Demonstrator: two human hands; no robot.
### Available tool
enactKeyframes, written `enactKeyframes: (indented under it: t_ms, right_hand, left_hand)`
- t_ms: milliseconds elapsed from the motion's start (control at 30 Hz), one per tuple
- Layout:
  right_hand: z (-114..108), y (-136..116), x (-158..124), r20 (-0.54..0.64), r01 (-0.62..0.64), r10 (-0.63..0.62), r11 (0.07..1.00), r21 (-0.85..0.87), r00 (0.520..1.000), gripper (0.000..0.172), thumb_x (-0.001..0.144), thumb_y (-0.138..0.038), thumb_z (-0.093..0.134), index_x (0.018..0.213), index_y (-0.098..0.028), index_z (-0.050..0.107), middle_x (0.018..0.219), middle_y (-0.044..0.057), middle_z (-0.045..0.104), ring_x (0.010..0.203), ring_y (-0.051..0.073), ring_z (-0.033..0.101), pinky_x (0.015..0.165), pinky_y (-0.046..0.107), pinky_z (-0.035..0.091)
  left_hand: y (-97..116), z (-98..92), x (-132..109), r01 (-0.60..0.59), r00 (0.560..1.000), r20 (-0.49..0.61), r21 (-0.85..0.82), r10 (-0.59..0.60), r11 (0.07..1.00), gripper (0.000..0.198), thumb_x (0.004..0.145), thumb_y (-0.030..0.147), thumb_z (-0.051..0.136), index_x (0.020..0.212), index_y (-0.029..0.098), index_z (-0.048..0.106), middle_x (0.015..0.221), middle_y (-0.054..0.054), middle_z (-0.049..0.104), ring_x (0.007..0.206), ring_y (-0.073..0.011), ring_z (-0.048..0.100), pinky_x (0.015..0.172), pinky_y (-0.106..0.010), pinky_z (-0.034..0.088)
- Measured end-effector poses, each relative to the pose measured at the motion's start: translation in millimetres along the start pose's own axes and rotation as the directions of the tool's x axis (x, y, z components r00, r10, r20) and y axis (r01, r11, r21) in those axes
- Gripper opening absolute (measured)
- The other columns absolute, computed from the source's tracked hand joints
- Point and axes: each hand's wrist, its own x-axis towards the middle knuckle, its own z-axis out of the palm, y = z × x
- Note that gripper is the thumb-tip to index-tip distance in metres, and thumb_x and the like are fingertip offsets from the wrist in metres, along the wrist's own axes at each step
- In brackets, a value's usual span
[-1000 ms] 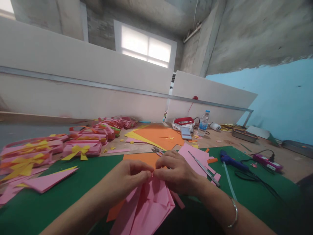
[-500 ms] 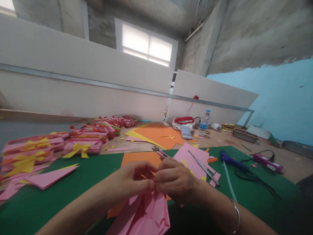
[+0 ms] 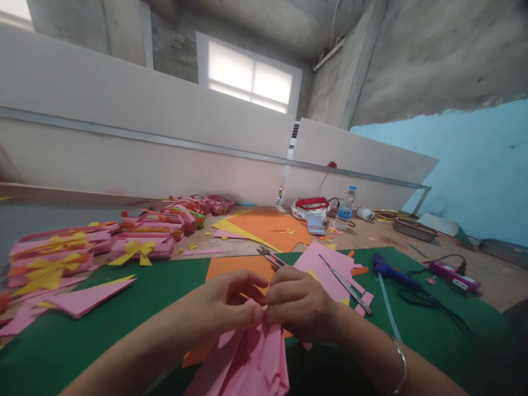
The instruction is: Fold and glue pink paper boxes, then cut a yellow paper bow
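A folded piece of pink paper (image 3: 251, 363) hangs below my fingers at the bottom centre, its folds gathered at the top. My left hand (image 3: 233, 302) pinches its upper edge between thumb and fingers. Close against it, my right hand (image 3: 299, 300) grips the same paper with curled fingers; its fingertips are partly hidden. Under both hands lies an orange sheet (image 3: 225, 268) on the green mat (image 3: 173, 278). Just behind my right hand are scissors (image 3: 270, 257), and to its right a pink sheet (image 3: 317, 256) with tweezers (image 3: 346, 283) across it.
On the right lie a blue glue gun (image 3: 394, 272) and a purple power strip (image 3: 454, 275). Finished-looking pink paper bags with yellow bows (image 3: 142, 247) crowd the left. A water bottle (image 3: 345, 209) stands at the back near a red-and-white pouch (image 3: 311, 207). Folded pink paper (image 3: 93, 297) rests at left.
A pink paper edge now shows higher between my hands, and the held paper has shifted slightly right. Both hands keep nearly the same place; the view has moved a little.
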Motion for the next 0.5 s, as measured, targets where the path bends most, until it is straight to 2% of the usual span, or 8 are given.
enactKeyframes:
  t_ms: [100, 200, 233, 300, 400, 500]
  right_hand:
    - [-1.8, 2.9, 0.3, -0.002, -0.042, 0.042, 0.999, -0.024, 0.999, 0.018, 0.089, -0.016, 0.047, 0.074, -0.017, 0.058, 0.070, 0.002, 0.062, 0.070, 0.013, 0.052, 0.069, 0.028, 0.044]
    - [-5.6, 4.2, 2.8, 0.027, -0.170, 0.171, 0.985, -0.036, 0.985, 0.008, 0.086, -0.022, 0.055, 0.082, -0.017, 0.060, 0.080, 0.004, 0.064, 0.077, 0.015, 0.054, 0.073, 0.030, 0.044]
    - [-6.6, 4.2, 3.8, 0.031, -0.215, 0.217, 0.976, -0.036, 0.976, 0.008, 0.086, -0.021, 0.055, 0.087, -0.016, 0.060, 0.085, 0.005, 0.064, 0.080, 0.015, 0.054, 0.075, 0.031, 0.044]
    - [-7.8, 4.1, 5.3, 0.019, -0.298, 0.299, 0.954, -0.038, 0.954, 0.017, 0.086, -0.016, 0.051, 0.102, -0.016, 0.059, 0.097, 0.008, 0.062, 0.090, 0.016, 0.054, 0.079, 0.031, 0.045]
    - [-9.7, 3.4, 4.1, -0.074, -0.402, 0.398, 0.914, -0.057, 0.915, 0.034, 0.085, -0.007, 0.047, 0.116, -0.019, 0.055, 0.109, 0.008, 0.059, 0.101, 0.017, 0.052, 0.085, 0.032, 0.045]
    - [-19.9, -2.5, -0.7, -0.269, -0.482, 0.453, 0.875, -0.049, 0.850, 0.029, 0.085, -0.009, 0.048, 0.111, -0.021, 0.058, 0.106, 0.007, 0.060, 0.100, 0.018, 0.054, 0.084, 0.032, 0.048]
  left_hand:
    - [-0.1, -0.4, 1.3, -0.007, 1.000, -0.019, 0.008, 0.008, 1.000, 0.032, 0.072, 0.032, 0.060, 0.101, 0.018, 0.061, 0.097, -0.004, 0.068, 0.090, -0.0224, 0.062, 0.079, -0.033, 0.047]
    - [-3.1, -2.1, 4.3, -0.050, 0.994, -0.099, -0.008, 0.049, 0.999, 0.030, 0.074, 0.038, 0.060, 0.094, 0.016, 0.063, 0.094, -0.006, 0.068, 0.091, -0.0246, 0.061, 0.081, -0.036, 0.046]
    - [-4.9, -2.8, 5.5, -0.069, 0.989, -0.132, -0.036, 0.064, 0.997, 0.033, 0.073, 0.040, 0.060, 0.096, 0.015, 0.063, 0.095, -0.007, 0.067, 0.091, -0.0248, 0.061, 0.080, -0.037, 0.045]
    - [-9.2, -4.6, 8.2, -0.110, 0.978, -0.191, -0.102, 0.089, 0.989, 0.042, 0.070, 0.041, 0.063, 0.102, 0.015, 0.060, 0.095, -0.007, 0.065, 0.087, -0.0232, 0.060, 0.078, -0.036, 0.046]
    - [-14.6, -6.7, 11.8, -0.147, 0.947, -0.304, -0.118, 0.105, 0.982, 0.056, 0.059, 0.038, 0.073, 0.108, 0.015, 0.056, 0.088, -0.003, 0.058, 0.078, -0.0183, 0.057, 0.071, -0.032, 0.045]
    - [-16.2, -7.0, 13.8, -0.183, 0.902, -0.415, -0.124, 0.116, 0.975, 0.061, 0.055, 0.035, 0.075, 0.110, 0.018, 0.056, 0.080, 0.002, 0.053, 0.070, -0.0138, 0.052, 0.067, -0.028, 0.043]
